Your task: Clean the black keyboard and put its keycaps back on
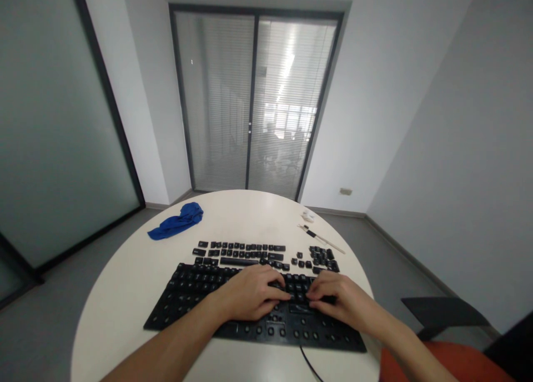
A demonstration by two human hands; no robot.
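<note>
A black keyboard [200, 301] lies on the round table, with keycaps on its far rows and bare key posts along its near rows. My left hand [254, 293] rests over its middle, fingers apart, the index fingertip touching the keys right of centre. Just across from it, my right hand [337, 296] has its thumb and fingertips drawn close together at the keys; whatever lies between them is hidden. Rows of loose keycaps [245, 254] are laid out beyond the keyboard. A smaller group of number-pad keycaps [321, 255] sits behind my right hand.
A blue cloth [177, 222] lies at the far left of the white table [125, 293]. Thin brush-like sticks [322, 239] and a small white item [308, 216] are at the far right. A cable [308, 362] runs off the near edge. An orange-seated chair [441, 362] stands right.
</note>
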